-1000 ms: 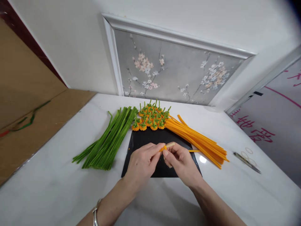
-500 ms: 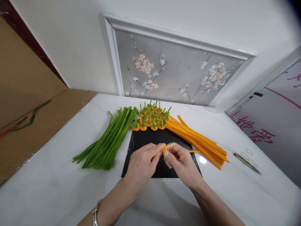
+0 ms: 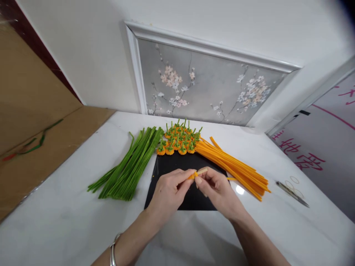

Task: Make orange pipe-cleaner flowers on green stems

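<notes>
Over the black mat [image 3: 191,203], an orange pipe cleaner [image 3: 195,174] is coiled around a pale flat stick [image 3: 202,171]. My left hand [image 3: 168,188] is closed, thumb and forefinger pinching the coiled part. My right hand [image 3: 219,190] is closed too, its thumb and fingertips pressed on the orange pipe cleaner beside the stick. The strand's loose end sticks out to the right past my right hand. Part of the stick and coil is hidden by fingers.
Green pipe cleaners [image 3: 130,166] lie left, an orange bundle [image 3: 233,166] right. Several small orange pumpkin-like pieces with green stems [image 3: 180,138] stand behind the mat. Scissors or snips [image 3: 292,194] and rubber bands [image 3: 294,180] lie far right. Cardboard [image 3: 41,147] borders the left.
My right hand has turned and shifted slightly right; less of the strand's loose end shows beyond it. My left hand keeps its pinch. The view has shifted slightly.
</notes>
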